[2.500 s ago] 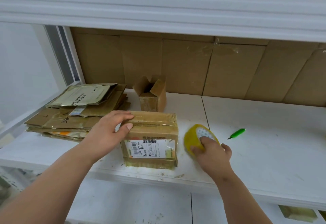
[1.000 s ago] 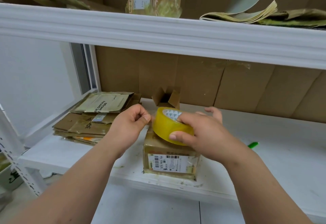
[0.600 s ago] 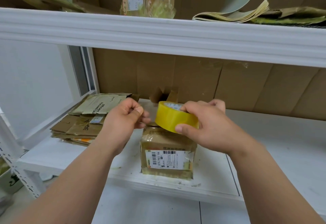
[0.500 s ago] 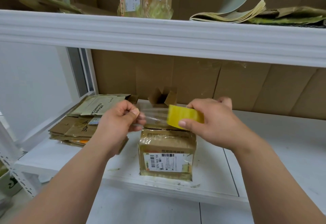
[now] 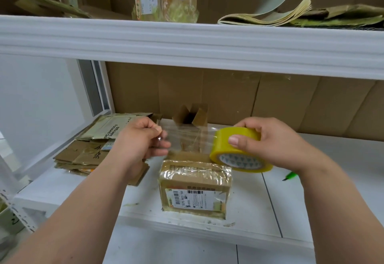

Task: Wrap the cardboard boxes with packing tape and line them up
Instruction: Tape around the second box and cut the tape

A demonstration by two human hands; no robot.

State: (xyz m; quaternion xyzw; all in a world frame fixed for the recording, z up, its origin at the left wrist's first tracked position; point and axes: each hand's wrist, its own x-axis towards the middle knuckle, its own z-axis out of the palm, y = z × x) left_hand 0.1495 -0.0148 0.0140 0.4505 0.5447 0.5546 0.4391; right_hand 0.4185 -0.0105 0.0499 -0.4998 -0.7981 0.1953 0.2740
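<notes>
Head view. The left hand [image 5: 143, 139] pinches the free end of the tape strip [image 5: 187, 139] between thumb and curled fingers. The right hand [image 5: 270, 143] grips the yellow roll [image 5: 239, 149], thumb on its outer face and fingers curled over the far side. The clear strip runs taut between the two hands, roughly level and left to right, just above the box [image 5: 195, 187] and apparently not yet touching it. The roll is tilted, so that its patterned core opening faces down and toward the viewer.

The box stands on the white shelf [image 5: 259, 211], near its front edge, with the printed label facing the viewer. Its long axis appears to run left to right, parallel to the strip above it. Glossy, wrinkled tape already covers its top and front, so this box is judged partly wrapped; the present strip is one more band, still to be laid down, pressed and cut.

Behind it a smaller box [image 5: 190, 116] stands with its flaps open and shows no sealing. To the left lies a stack of flattened cartons [image 5: 91, 149]. A green cutter [image 5: 291, 175] lies on the shelf to the right. No row of finished boxes is visible, so lining up remains to be done.
</notes>
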